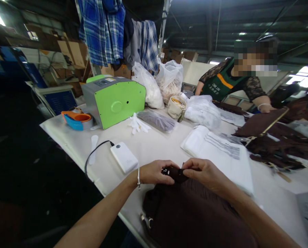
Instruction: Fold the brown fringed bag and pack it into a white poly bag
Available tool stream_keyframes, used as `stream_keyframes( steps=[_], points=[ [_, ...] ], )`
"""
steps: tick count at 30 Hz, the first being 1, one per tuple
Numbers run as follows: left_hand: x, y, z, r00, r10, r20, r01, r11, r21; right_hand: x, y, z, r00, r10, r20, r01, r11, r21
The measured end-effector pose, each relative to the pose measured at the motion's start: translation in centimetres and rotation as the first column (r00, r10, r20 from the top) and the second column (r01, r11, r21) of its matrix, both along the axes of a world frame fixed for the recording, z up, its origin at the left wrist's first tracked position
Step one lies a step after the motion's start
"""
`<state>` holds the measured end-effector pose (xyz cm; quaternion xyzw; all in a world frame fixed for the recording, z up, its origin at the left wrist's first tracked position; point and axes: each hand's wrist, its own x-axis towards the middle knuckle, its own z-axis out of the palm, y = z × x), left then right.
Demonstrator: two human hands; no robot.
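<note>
Dim, glaring windows [304, 77], warped edges.

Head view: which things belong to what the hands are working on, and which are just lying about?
Being worked on:
left hand and right hand, both pinching a dark brown tab
dark brown fabric item below them, with a metal ring

Lying about:
white power bank
green and grey machine
white glove
</note>
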<state>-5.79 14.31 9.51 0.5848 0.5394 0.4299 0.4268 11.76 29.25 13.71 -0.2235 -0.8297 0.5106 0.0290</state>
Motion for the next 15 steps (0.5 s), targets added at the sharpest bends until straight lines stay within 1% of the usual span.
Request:
stream_keyframes(
  steps=[2, 6, 10, 15],
  points=[
    [-0.4, 0.3, -0.7, 0.998, -0.021, 0.057, 0.025, 0.998, -0.059, 0.5, 0.1, -0.1, 1.000, -0.008, -0.022, 0.008, 1.000, -0.006],
    [-1.3, 0.4, -1.8, 0.994, 0.036, 0.100, -0.025, 0.993, -0.112, 0.8, 0.7, -0.2, 0.998, -0.051, -0.041, 0.049, 0.998, -0.048],
    [-1.9, 0.6, -2.5, 0.985, 0.143, 0.097, -0.133, 0.986, -0.104, 0.3, 0.9, -0.5, 0.995, -0.079, -0.065, 0.075, 0.995, -0.060],
    [-1.9, 0.7, -2.7, 0.961, 0.259, 0.094, -0.244, 0.959, -0.146, -0.4, 1.0, -0.4, 0.997, -0.038, -0.069, 0.033, 0.997, -0.074]
  ],
)
